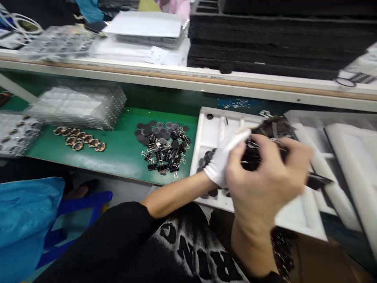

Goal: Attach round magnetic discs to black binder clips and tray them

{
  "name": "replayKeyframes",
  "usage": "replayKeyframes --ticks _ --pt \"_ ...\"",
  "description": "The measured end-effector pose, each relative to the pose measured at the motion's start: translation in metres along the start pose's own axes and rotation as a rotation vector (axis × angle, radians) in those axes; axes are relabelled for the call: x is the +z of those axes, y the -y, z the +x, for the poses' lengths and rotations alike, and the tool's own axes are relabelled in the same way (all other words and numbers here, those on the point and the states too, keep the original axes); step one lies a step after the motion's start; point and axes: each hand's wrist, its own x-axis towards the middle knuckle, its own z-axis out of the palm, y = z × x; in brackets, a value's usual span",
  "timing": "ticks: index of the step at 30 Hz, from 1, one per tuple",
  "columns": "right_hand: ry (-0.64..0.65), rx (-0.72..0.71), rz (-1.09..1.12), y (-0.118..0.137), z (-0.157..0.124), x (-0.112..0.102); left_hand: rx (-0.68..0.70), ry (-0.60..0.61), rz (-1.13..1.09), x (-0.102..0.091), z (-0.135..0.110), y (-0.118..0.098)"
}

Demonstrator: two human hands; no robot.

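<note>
My right hand (265, 173) is bare, its fingers curled around a cluster of black binder clips (251, 151), blurred by motion. Behind it is my left hand (222, 159) in a white glove, its fingers mostly hidden; it reaches a dark bundle (273, 129) whose kind is unclear. Both hands are above a white compartment tray (206, 129) holding dark round discs (208, 155). On the green bench, left of the tray, lies a pile of black binder clips (166, 159) with loose grey-black discs (144, 131) at its back edge.
Gold-rimmed round pieces (77, 146) lie on the green surface (123, 157) by stacked clear plastic trays (79, 104). White foam frames (350, 169) stand at right. A shelf edge (147, 76) crosses above, bearing black foam sheets (265, 47). A blue stool (94, 204) stands lower left.
</note>
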Motion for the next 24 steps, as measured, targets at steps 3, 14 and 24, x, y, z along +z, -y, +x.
replayKeyframes --ticks 3,14,24 --pt "0.069 -0.030 0.286 0.045 -0.003 0.060 0.397 0.090 0.094 -0.069 0.023 -0.049" --pt "0.283 0.125 0.746 0.087 -0.065 0.172 0.545 -0.005 0.880 -0.219 0.048 -0.114" --pt "0.578 -0.128 0.459 0.031 -0.064 0.164 0.682 0.329 1.556 -0.253 0.059 -0.138"
